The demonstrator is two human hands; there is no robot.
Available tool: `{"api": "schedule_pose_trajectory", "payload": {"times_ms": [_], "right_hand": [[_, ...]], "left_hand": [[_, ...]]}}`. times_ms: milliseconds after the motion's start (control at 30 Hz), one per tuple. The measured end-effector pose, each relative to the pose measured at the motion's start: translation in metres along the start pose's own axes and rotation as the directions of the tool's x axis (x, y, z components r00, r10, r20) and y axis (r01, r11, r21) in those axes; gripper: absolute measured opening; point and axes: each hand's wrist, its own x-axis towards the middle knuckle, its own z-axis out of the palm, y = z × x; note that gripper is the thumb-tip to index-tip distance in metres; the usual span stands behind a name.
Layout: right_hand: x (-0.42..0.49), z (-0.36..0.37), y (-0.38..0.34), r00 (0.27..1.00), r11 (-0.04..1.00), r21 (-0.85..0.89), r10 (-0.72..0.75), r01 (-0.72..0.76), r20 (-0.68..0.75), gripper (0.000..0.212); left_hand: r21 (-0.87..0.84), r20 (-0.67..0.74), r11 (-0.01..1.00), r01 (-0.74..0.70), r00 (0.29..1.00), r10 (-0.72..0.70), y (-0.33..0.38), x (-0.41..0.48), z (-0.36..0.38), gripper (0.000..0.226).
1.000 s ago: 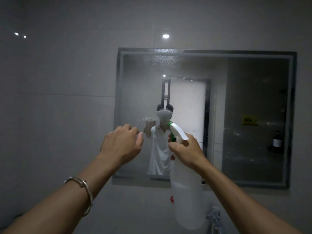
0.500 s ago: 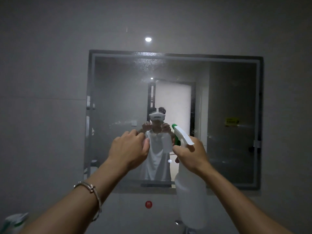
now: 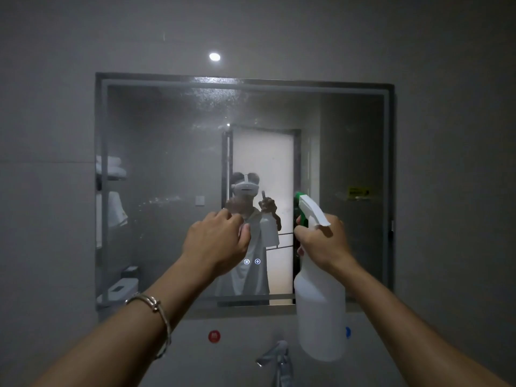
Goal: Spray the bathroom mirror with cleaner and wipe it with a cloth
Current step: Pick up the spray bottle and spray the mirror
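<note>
- The mirror hangs on the grey wall, with droplets misting it near the middle of its top edge.
- The white spray bottle is held up before the mirror's lower right part, its green-tipped nozzle toward the glass.
- The right hand grips the bottle's neck, fingers curled round the trigger.
- The left hand is raised beside it with fingers curled in; whether it holds anything cannot be told.
- A tap sits below the mirror's bottom edge.

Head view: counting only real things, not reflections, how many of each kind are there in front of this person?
hands: 2 (left hand, right hand)
spray bottle: 1
mirror: 1
tap: 1
bracelet: 1
round wall markers: 2 (red marker, blue marker)
total: 8
</note>
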Motion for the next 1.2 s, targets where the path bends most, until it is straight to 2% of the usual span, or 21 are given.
{"api": "schedule_pose_trajectory", "payload": {"times_ms": [67, 167, 500, 567, 733, 867, 1067, 1200], "right_hand": [[0.004, -0.01, 0.009, 1.0, 0.999, -0.039, 0.001, -0.002, -0.027, 0.015], [0.013, -0.026, 0.024, 0.996, 0.999, -0.025, 0.038, -0.041, -0.083, 0.001], [0.019, -0.078, 0.05, 0.99, 0.991, -0.097, 0.086, -0.097, -0.112, 0.015], [0.021, -0.088, 0.057, 0.986, 0.991, -0.079, 0.099, -0.111, -0.137, 0.005], [0.027, -0.114, 0.077, 0.975, 0.986, 0.015, 0.168, -0.168, -0.146, 0.012], [0.028, -0.137, 0.098, 0.956, 0.972, -0.019, 0.226, -0.233, -0.186, 0.028], [0.019, -0.168, 0.117, 0.925, 0.962, 0.015, 0.266, -0.272, -0.271, 0.015], [0.016, -0.184, 0.118, 0.924, 0.963, 0.038, 0.267, -0.267, -0.274, 0.025]], "left_hand": [[-0.003, -0.003, 1.0, -0.009, 1.0, 0.009, 0.011, 0.005, 0.004, 0.038], [-0.006, -0.012, 0.999, -0.032, 0.999, 0.032, 0.027, 0.012, 0.01, 0.038], [-0.089, -0.032, 0.989, -0.118, 0.993, 0.116, 0.076, 0.031, 0.029, 0.043], [-0.098, -0.033, 0.988, -0.124, 0.992, 0.121, 0.085, 0.034, 0.034, 0.041], [-0.132, -0.033, 0.979, -0.155, 0.988, 0.152, 0.108, 0.041, 0.049, 0.042], [-0.162, -0.018, 0.969, -0.186, 0.983, 0.185, 0.134, 0.044, 0.055, 0.042], [-0.173, -0.015, 0.953, -0.248, 0.968, 0.249, 0.177, 0.043, 0.059, 0.041], [-0.21, -0.027, 0.938, -0.275, 0.961, 0.276, 0.199, 0.043, 0.058, 0.042]]}}
